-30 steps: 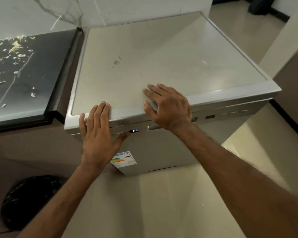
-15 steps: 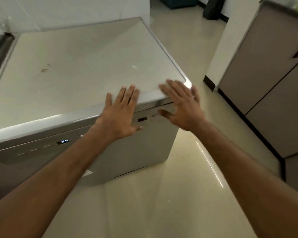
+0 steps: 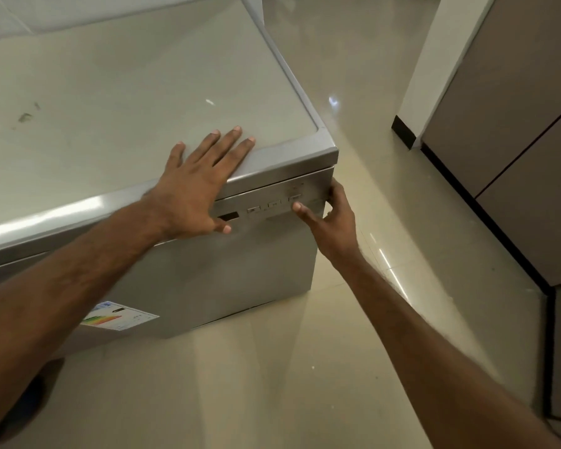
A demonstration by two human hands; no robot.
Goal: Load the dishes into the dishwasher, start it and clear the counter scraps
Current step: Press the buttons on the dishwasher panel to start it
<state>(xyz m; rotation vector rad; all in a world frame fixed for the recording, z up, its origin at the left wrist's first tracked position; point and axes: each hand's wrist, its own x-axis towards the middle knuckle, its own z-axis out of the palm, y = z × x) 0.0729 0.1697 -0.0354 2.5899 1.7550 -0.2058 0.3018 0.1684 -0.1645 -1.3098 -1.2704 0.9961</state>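
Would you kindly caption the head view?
Left hand flat on dishwasher top, right hand at its control buttons.

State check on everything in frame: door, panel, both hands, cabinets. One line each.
dishwasher: door shut, top bare apart from small marks.
control panel: display window dark, no digits readable.
left hand: open, flat on the top's front edge, thumb down on the panel.
right hand: open, fingers around the panel's right corner, thumb by the rightmost button.
energy label: stuck on the door.
cabinets: doors shut.
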